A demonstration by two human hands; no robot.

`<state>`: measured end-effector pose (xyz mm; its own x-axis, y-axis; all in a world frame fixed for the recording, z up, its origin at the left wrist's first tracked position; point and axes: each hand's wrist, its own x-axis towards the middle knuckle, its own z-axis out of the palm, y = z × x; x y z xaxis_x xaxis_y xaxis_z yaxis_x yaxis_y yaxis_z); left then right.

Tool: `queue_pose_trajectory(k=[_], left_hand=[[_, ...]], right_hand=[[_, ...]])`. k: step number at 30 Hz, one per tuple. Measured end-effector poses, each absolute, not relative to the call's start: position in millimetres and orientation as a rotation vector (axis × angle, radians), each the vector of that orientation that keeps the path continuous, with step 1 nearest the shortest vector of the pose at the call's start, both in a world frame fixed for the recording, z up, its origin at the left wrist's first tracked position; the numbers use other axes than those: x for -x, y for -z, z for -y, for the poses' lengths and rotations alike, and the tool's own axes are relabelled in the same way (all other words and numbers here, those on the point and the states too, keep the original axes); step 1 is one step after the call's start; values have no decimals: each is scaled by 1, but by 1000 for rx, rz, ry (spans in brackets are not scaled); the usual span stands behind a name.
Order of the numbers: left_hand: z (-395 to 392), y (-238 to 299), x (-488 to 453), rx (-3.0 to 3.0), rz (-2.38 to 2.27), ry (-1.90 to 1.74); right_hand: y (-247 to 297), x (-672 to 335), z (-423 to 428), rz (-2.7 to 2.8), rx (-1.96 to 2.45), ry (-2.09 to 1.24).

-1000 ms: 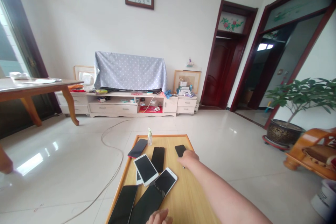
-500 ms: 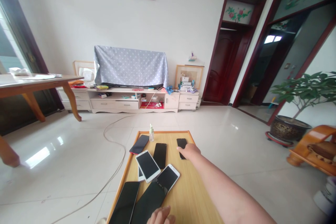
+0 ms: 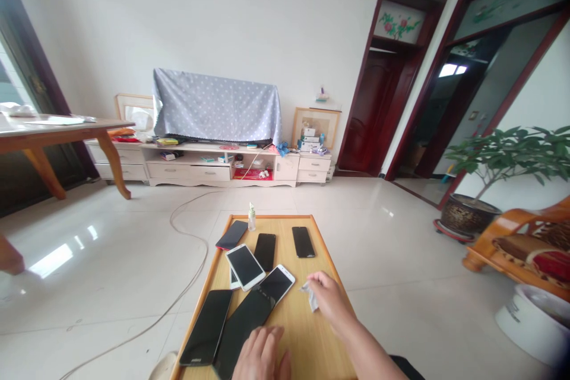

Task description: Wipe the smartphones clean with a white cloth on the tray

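A low wooden table point(image 3: 312, 332) holds several smartphones lying face up. My right hand point(image 3: 328, 301) hovers over the table's right side, fingers closed on a small white cloth point(image 3: 309, 295). A black phone point(image 3: 303, 241) lies alone at the far right of the table, well beyond that hand. My left hand point(image 3: 262, 357) rests flat, fingers together, on the near end of a large black phone point(image 3: 243, 329). Beside it lie another black phone point(image 3: 206, 328) and a white-framed phone point(image 3: 276, 283). A small spray bottle point(image 3: 252, 217) stands at the far edge.
A white cable point(image 3: 187, 261) loops over the tiled floor left of the table. A TV stand with a cloth-covered screen point(image 3: 217, 108) lines the far wall. A potted plant point(image 3: 472, 214), a wooden chair point(image 3: 521, 249) and a white bucket point(image 3: 532, 323) stand at right. Another table point(image 3: 57, 133) is at left.
My right hand has drawn back from the far black phone toward me, with the white cloth now showing in it. My left hand has slid further onto the large black phone. The view tilted down.
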<state>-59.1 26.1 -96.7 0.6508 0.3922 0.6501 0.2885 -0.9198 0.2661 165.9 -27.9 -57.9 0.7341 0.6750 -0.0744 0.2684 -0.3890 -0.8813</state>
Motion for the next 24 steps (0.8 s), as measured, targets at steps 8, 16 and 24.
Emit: queue_pose_trajectory(k=[8,16,24], left_hand=[[1,62,71,-2710,-556,-861],[17,48,82,-2615,-661,-762],[35,35,86,-2676,-563,-646]], right_hand=[[52,-69,89,768,1476,-1041],[46,-60,111,968,1681,-662],[61,-40,121,867,1509,-728]])
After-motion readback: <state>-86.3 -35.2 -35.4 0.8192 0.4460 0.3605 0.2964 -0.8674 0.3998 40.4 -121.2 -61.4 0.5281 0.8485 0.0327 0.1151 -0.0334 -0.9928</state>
